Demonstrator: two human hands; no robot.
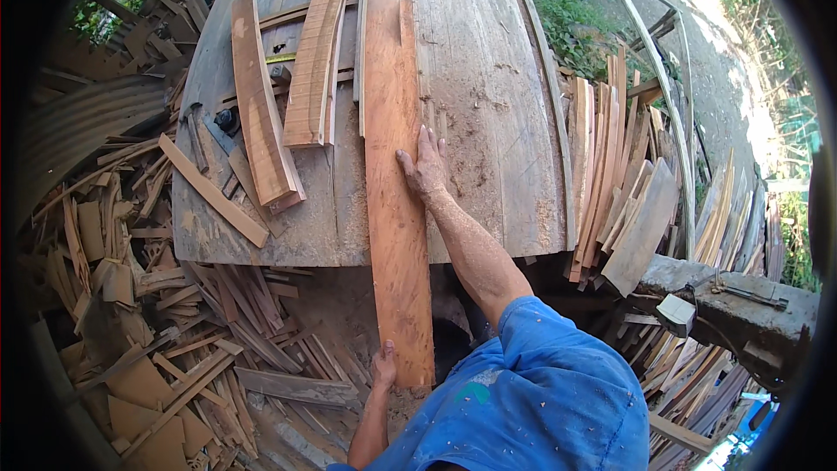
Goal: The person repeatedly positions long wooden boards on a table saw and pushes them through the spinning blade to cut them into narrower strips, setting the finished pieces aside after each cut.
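A long reddish-brown wooden plank (397, 209) lies lengthwise on the workbench (488, 122), its near end jutting past the front edge toward my body. My left hand (384, 365) grips the plank's left edge close to that near end, thumb on top and the other fingers mostly hidden beneath. Farther up, my right hand (425, 161) rests on the plank's right side with its fingers stretched out. Sawdust clings to my right forearm. A narrow strip (362, 61) of wood runs along the plank's left side.
Two thick wooden pieces (257, 105) (316, 52) lie left of the plank, with a yellow tape measure (281, 58) between them. A thin slat (214, 192) sits at the bench's left corner. Offcuts (96, 296) heap up at left; boards (610, 157) lean at right beside a concrete beam (732, 296).
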